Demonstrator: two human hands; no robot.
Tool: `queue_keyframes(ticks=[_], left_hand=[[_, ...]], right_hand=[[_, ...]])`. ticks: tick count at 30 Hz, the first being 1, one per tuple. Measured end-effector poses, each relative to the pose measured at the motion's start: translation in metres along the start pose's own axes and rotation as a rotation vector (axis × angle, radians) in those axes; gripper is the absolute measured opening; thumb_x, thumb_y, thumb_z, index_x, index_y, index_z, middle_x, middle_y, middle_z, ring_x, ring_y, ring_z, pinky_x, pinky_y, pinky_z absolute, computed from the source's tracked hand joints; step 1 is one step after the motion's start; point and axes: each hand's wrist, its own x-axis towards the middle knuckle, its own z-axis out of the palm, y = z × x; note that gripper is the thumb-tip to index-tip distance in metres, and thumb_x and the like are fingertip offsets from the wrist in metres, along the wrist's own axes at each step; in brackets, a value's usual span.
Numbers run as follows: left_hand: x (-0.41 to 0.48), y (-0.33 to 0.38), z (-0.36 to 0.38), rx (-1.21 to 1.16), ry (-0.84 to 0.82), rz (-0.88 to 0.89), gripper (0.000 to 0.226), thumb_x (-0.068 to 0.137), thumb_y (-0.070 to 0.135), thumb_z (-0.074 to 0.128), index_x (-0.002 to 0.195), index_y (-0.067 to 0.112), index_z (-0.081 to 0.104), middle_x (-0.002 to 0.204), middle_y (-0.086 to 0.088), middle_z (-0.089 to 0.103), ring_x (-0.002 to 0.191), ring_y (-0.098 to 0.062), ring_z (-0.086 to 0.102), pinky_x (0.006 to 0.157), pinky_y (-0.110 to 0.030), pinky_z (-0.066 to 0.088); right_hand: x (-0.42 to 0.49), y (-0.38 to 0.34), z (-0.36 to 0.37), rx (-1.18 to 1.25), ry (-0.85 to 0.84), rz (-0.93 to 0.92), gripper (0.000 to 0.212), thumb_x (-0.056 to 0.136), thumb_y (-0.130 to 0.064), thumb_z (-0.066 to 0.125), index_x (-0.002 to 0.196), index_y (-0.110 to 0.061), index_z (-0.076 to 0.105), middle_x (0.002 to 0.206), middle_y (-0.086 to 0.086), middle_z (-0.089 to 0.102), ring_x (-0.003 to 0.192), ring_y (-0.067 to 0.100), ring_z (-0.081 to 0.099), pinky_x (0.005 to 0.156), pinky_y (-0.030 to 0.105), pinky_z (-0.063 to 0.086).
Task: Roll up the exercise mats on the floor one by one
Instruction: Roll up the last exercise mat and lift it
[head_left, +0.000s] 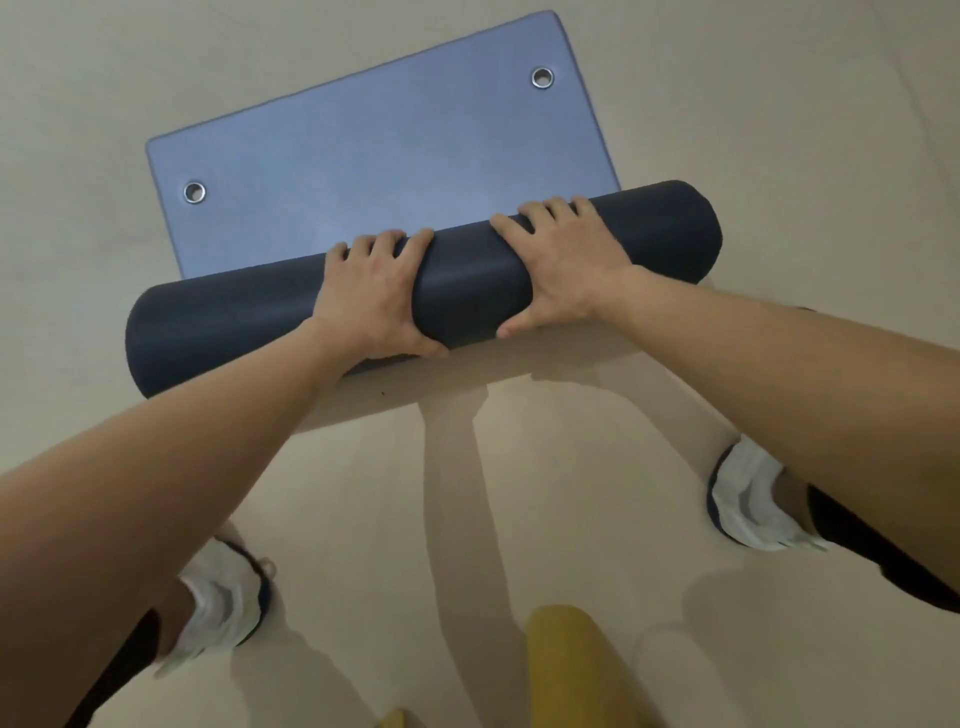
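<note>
A blue exercise mat (374, 156) lies on the pale floor, its far end flat, with two metal eyelets near the far corners. The near part is wound into a thick dark roll (472, 280) lying across the view. My left hand (371, 306) grips the roll left of its middle, fingers curled over the top and thumb underneath. My right hand (556, 265) grips it right of the middle in the same way.
My two white shoes (223, 603) (748, 499) stand on the beige floor (779, 156) behind the roll. A yellow object (571, 670) shows at the bottom edge, too cut off to name.
</note>
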Motion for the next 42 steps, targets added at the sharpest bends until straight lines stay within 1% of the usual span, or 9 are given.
queue_keyframes(ticks=[4, 10, 20, 23, 27, 30, 35, 39, 42], left_hand=[[-0.001, 0.002, -0.008, -0.050, -0.001, -0.017, 0.121, 0.052, 0.076, 0.081, 0.151, 0.030, 0.029, 0.139, -0.009, 0.054, 0.122, -0.037, 0.054, 0.106, -0.055, 0.042], [-0.043, 0.015, -0.002, -0.094, -0.088, 0.031, 0.114, 0.052, 0.075, 0.082, 0.148, 0.033, 0.037, 0.124, -0.004, 0.061, 0.109, -0.030, 0.061, 0.092, -0.045, 0.047], [-0.112, 0.056, 0.034, -0.225, -0.395, 0.101, 0.116, 0.047, 0.080, 0.080, 0.145, 0.036, 0.037, 0.123, 0.006, 0.062, 0.107, -0.022, 0.062, 0.092, -0.044, 0.053], [-0.124, 0.056, 0.039, -0.189, -0.271, 0.103, 0.115, 0.055, 0.081, 0.075, 0.150, 0.030, 0.036, 0.136, 0.002, 0.059, 0.119, -0.026, 0.058, 0.102, -0.047, 0.047], [-0.162, 0.045, 0.052, -0.111, 0.139, 0.115, 0.095, 0.074, 0.076, 0.059, 0.150, 0.020, 0.046, 0.152, -0.005, 0.051, 0.135, -0.031, 0.051, 0.110, -0.048, 0.039], [-0.179, 0.038, 0.069, -0.056, 0.225, 0.077, 0.091, 0.085, 0.075, 0.051, 0.155, 0.018, 0.042, 0.161, -0.009, 0.042, 0.149, -0.033, 0.037, 0.120, -0.054, 0.029], [-0.159, 0.040, 0.070, 0.004, 0.125, -0.019, 0.092, 0.092, 0.084, 0.025, 0.163, 0.025, 0.022, 0.169, -0.006, 0.025, 0.157, -0.029, 0.018, 0.127, -0.056, 0.012], [-0.128, 0.026, 0.058, -0.012, 0.118, 0.002, 0.090, 0.093, 0.086, 0.020, 0.160, 0.028, 0.026, 0.163, -0.003, 0.037, 0.151, -0.028, 0.031, 0.126, -0.052, 0.017], [-0.097, 0.014, 0.043, -0.070, 0.075, 0.005, 0.089, 0.090, 0.088, 0.021, 0.156, 0.030, 0.033, 0.158, 0.000, 0.044, 0.145, -0.025, 0.040, 0.123, -0.048, 0.025]], right_hand=[[0.002, 0.001, -0.012, 0.060, 0.002, -0.026, 0.110, 0.064, -0.091, 0.064, 0.146, -0.023, 0.038, 0.127, 0.014, 0.056, 0.113, 0.033, 0.053, 0.097, 0.047, 0.045], [-0.040, -0.022, -0.003, 0.141, -0.094, -0.049, 0.098, 0.062, -0.090, 0.067, 0.134, -0.025, 0.047, 0.109, 0.005, 0.058, 0.097, 0.025, 0.054, 0.075, 0.037, 0.040], [-0.111, -0.051, 0.026, 0.321, -0.460, -0.124, 0.089, 0.058, -0.085, 0.075, 0.121, -0.028, 0.048, 0.103, -0.001, 0.064, 0.089, 0.024, 0.061, 0.069, 0.036, 0.043], [-0.110, -0.051, 0.030, 0.378, -0.465, -0.073, 0.091, 0.057, -0.084, 0.077, 0.124, -0.029, 0.050, 0.109, -0.001, 0.065, 0.094, 0.025, 0.060, 0.076, 0.038, 0.045], [-0.090, -0.034, 0.025, 0.499, -0.517, 0.011, 0.084, 0.059, -0.081, 0.080, 0.124, -0.032, 0.060, 0.113, -0.006, 0.067, 0.104, 0.022, 0.063, 0.085, 0.038, 0.049], [-0.077, -0.025, 0.023, 0.576, -0.532, 0.075, 0.095, 0.050, -0.090, 0.075, 0.125, -0.033, 0.063, 0.119, -0.008, 0.068, 0.111, 0.022, 0.064, 0.096, 0.041, 0.051], [-0.078, -0.020, 0.015, 0.377, -0.442, 0.173, 0.110, 0.060, -0.100, 0.056, 0.145, -0.031, 0.051, 0.143, -0.002, 0.059, 0.127, 0.028, 0.057, 0.101, 0.044, 0.047], [-0.092, -0.032, 0.021, 0.169, -0.074, 0.244, 0.096, 0.079, -0.095, 0.030, 0.137, -0.023, 0.056, 0.127, 0.006, 0.064, 0.113, 0.031, 0.060, 0.096, 0.045, 0.045], [-0.111, -0.054, 0.037, 0.145, 0.192, 0.127, 0.084, 0.088, -0.082, 0.034, 0.138, -0.017, 0.055, 0.134, 0.010, 0.061, 0.118, 0.034, 0.057, 0.103, 0.048, 0.040]])
